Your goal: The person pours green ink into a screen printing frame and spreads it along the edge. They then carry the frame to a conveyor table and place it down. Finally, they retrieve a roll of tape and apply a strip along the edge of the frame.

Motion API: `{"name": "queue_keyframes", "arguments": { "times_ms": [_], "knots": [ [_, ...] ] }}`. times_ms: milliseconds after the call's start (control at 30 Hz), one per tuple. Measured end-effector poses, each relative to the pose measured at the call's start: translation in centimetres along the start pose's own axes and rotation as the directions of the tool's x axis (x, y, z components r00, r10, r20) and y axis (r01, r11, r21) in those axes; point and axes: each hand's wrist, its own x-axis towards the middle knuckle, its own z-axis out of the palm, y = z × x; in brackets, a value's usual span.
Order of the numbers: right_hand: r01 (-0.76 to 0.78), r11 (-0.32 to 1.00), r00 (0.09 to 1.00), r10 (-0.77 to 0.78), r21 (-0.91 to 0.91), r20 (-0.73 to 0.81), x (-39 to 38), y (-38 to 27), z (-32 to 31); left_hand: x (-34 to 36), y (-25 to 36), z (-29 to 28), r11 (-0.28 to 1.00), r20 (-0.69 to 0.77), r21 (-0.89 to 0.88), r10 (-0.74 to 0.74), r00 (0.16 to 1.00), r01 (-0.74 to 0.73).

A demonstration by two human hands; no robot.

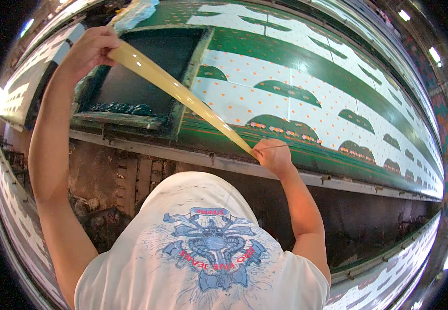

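A long, glossy strip of yellowish tape (182,95) is stretched taut between my two hands, slanting down from upper left to lower right. My left hand (92,49), raised at the upper left, is closed on its wider-looking end. At the other end, my right hand (274,155) pinches the tape near the table's front edge. Behind and below the strip lies a dark-meshed printing screen (141,72) in a worn frame. Thick dark paste (120,108) lies along the screen's near side. The tape passes over the screen's right side and appears apart from it.
White cut fabric pieces (244,67) with orange dots lie in rows on the long green table (229,39). A metal rail (224,161) with small stops runs along its front edge. A crumpled pale-blue plastic bag or cloth (136,13) sits beyond the screen. Other printing tables flank this one.
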Motion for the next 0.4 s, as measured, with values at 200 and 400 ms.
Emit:
{"name": "queue_keyframes", "arguments": {
  "times_ms": [200,400],
  "knots": [
    [0.028,0.991,0.998,-0.022,-0.128,0.052,0.5,-0.2,1.0,2.1,2.4,1.0,0.993,-0.009,0.119,0.009,1.0,-0.008],
    [0.062,0.993,0.996,-0.055,-0.097,0.071,1.0,-0.9,0.4,2.4,3.5,0.3,0.982,0.031,0.19,-0.016,0.999,0.01]
  ]
}}
